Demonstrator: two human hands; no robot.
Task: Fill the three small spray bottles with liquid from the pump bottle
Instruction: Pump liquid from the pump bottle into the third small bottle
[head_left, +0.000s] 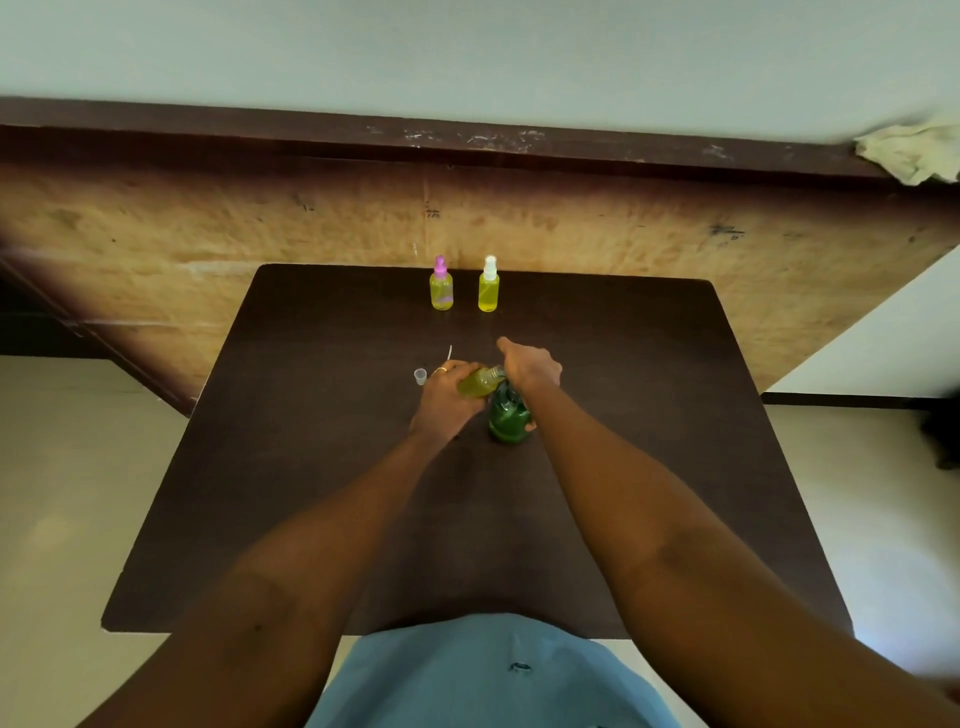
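Tilting a small uncapped spray bottle (479, 383) toward the neck of a green pump bottle (509, 415), a person works at the middle of a dark worktop (322, 467). The left hand (447, 400) has its grip wrapped around the small bottle's body, fingers curled over it, a ring showing on one finger. The right hand (530, 370) sits on top of the pump bottle, its grip closed down over the pump head, with the index finger stretched out away from the person. The small bottle's open mouth meets the pump's top under that hand; the exact contact is hidden.

The small bottle is clear plastic holding yellow-green liquid. The pump bottle is rounded, translucent dark green, and stands upright. A tiny clear cap (420, 376) lies just left of the left hand, and a thin pale tube (449, 353) pokes up behind the knuckles.

Near the worktop's far edge stand two more small bottles, close together but apart: one with a pink sprayer (441, 286), one with a white sprayer (489, 286), both filled with yellow liquid. The matte brown surface is bare to either side and toward the person. Beyond the far edge rises a worn plywood panel (208, 234), with a crumpled pale cloth (914, 153) on the ledge above it.
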